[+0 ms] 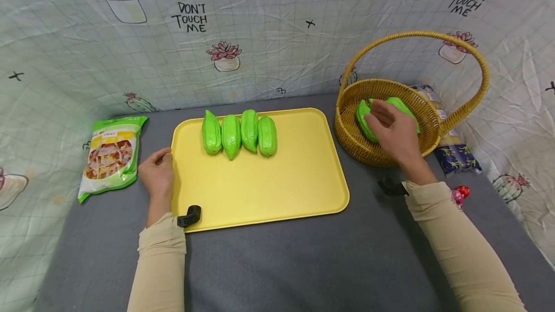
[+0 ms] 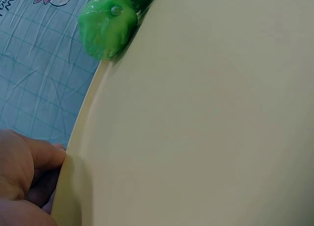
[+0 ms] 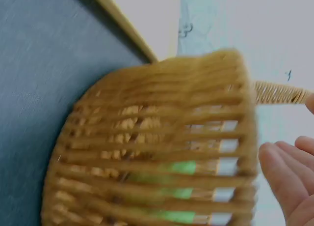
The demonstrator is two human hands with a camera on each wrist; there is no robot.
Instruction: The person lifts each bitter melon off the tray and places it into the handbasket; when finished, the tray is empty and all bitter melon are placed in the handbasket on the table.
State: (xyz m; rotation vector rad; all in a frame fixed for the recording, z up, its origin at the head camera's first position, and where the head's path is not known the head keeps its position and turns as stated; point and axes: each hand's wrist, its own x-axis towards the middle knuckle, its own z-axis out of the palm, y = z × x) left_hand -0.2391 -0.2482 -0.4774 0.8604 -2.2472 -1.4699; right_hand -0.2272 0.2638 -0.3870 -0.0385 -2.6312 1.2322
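Note:
A yellow tray (image 1: 260, 182) lies on the grey table. Several glossy green, ribbed, gourd-like pieces (image 1: 231, 136) stand in a row along its back edge. My left hand (image 1: 158, 175) holds the tray's left edge, its fingertips right at the rim (image 2: 73, 137) in the left wrist view. At the right stands a woven basket (image 1: 368, 155) with a tall handle and more of the green pieces (image 1: 365, 120) inside. Over its opening is my right hand (image 1: 396, 131), fingers fairly straight, with nothing showing between them in the right wrist view. It partly hides the basket's contents.
A green and white food packet (image 1: 110, 158) lies left of the tray. Behind and right of the basket lies a dark blue patterned packet (image 1: 455, 153). Small red wrapped items (image 1: 460, 194) sit near my right sleeve. A printed cloth (image 1: 269, 28) hangs behind the table.

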